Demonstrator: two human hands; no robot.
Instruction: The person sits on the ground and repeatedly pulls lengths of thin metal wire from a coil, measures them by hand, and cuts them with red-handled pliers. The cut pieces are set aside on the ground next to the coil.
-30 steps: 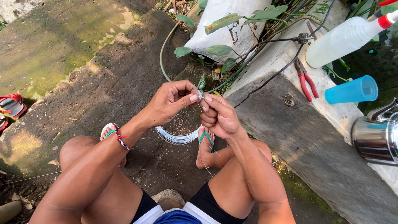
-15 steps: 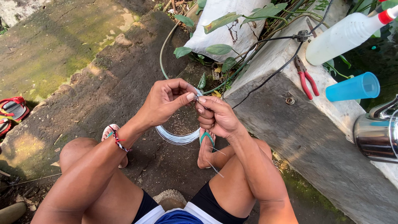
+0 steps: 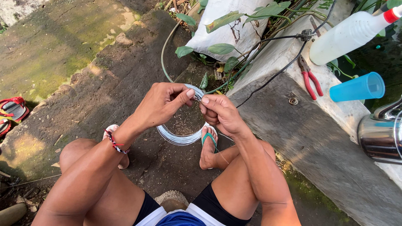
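A coil of thin silvery wire hangs between my knees above the dirt ground. My left hand pinches the top of the coil between thumb and fingers. My right hand meets it there, fingertips closed on the same stretch of wire, with a loose strand trailing down past my right foot in a green sandal. A beaded band sits on my left wrist.
A concrete ledge runs on the right, carrying red-handled pliers, a blue cup, a white bottle and a steel kettle. A white sack, leafy stems and a hose lie ahead. Red sandals sit at left.
Both hands have stayed together at the top of the coil, with only small finger shifts on the wire. The view has drifted slightly.
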